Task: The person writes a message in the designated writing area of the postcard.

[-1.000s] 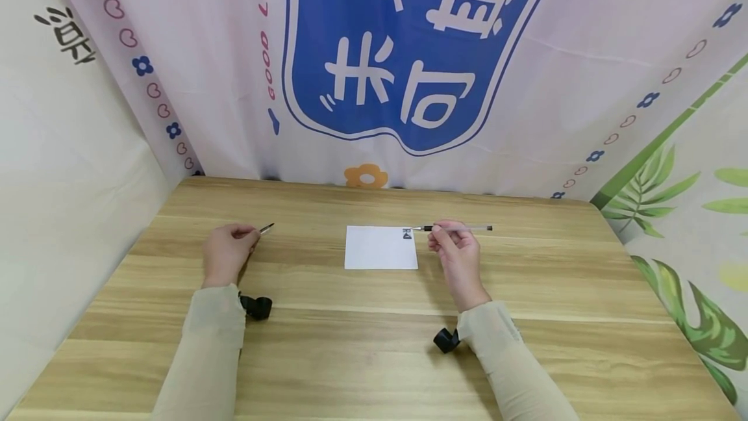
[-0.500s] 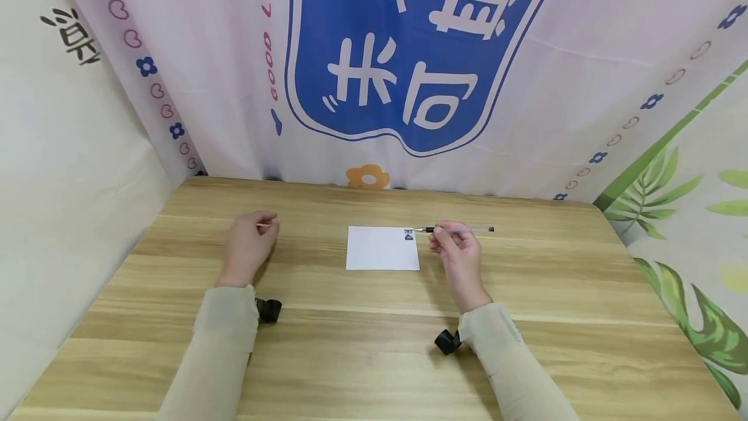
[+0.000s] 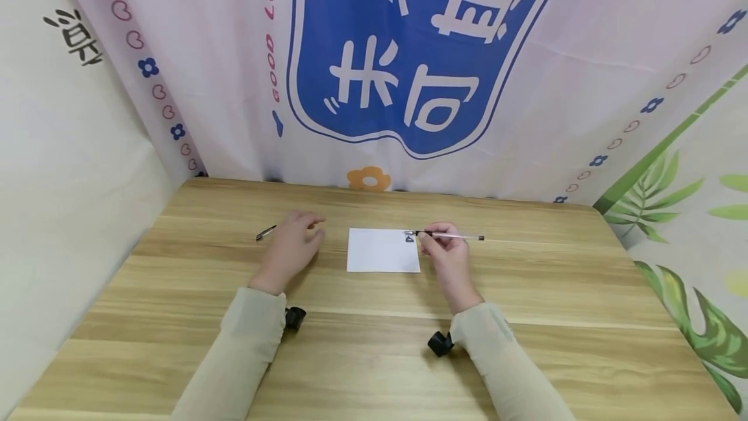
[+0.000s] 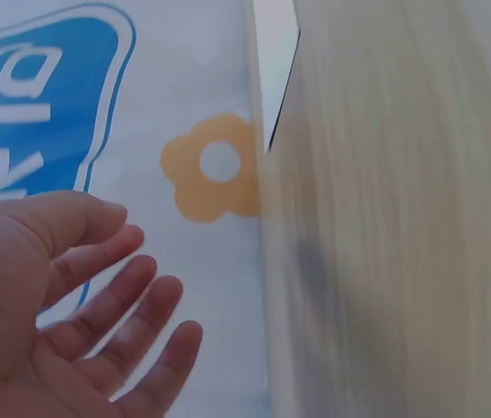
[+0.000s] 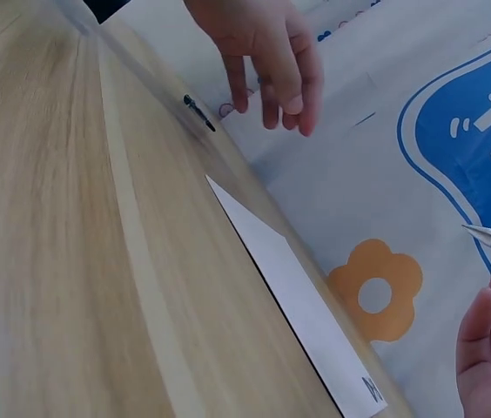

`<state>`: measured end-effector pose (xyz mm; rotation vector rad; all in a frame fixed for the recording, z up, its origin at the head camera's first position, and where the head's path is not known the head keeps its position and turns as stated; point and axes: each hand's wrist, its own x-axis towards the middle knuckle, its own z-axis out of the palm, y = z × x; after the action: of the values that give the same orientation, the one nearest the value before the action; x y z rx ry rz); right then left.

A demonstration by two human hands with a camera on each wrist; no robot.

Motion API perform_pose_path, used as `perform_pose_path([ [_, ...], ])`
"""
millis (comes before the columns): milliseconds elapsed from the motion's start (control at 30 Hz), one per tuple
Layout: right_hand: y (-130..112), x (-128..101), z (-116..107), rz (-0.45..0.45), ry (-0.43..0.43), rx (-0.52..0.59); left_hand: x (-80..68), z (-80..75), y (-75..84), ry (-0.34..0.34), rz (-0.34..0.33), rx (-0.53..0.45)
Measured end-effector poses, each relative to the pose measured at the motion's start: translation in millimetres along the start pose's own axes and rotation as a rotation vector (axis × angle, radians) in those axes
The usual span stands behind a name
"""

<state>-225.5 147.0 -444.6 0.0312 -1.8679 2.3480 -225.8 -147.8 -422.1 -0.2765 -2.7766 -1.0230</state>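
Observation:
A white card (image 3: 380,252) lies flat at the middle of the wooden table (image 3: 374,356), with a small dark mark (image 3: 408,235) at its top right corner. My right hand (image 3: 435,242) pinches a thin clear pen (image 3: 452,236) lying level, its tip over that marked corner. My left hand (image 3: 304,227) hovers just left of the card, fingers straight and spread, holding nothing. A small dark pen cap (image 3: 265,232) lies on the table to its left. The left wrist view shows the open palm (image 4: 89,305) and a card corner (image 4: 273,52). The right wrist view shows the pen tip (image 5: 489,235), the card (image 5: 289,296) and the cap (image 5: 199,113).
Printed cloth backdrops (image 3: 409,70) close in the table at the back and both sides. Black wrist straps sit at my left sleeve (image 3: 295,317) and right sleeve (image 3: 439,343). The table's near half shows bare wood.
My left hand has let go of the pen cap, left it on the table and moved right toward the card, fingers now open. My right hand with the pen shifted slightly left.

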Motion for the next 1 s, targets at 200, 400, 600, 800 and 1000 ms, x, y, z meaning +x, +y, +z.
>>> perform_pose_path([
  [200,2.2,5.4,10.8,-0.021,-0.003,0.008,0.1,8.4,6.5,-0.029,0.096,0.099],
  [400,0.6,12.3,22.0,-0.039,-0.013,0.056,-3.9,14.1,7.9,-0.065,0.208,0.238],
  [600,0.6,18.5,30.4,-0.033,0.004,0.074,-7.7,20.7,8.2,-0.148,0.193,0.327],
  [800,3.4,24.1,36.7,-0.024,0.016,0.037,-7.9,25.0,9.6,-0.258,0.136,0.337],
  [1000,10.0,29.9,43.2,-0.008,0.027,0.015,-7.1,25.9,10.3,-0.406,0.097,0.259],
])
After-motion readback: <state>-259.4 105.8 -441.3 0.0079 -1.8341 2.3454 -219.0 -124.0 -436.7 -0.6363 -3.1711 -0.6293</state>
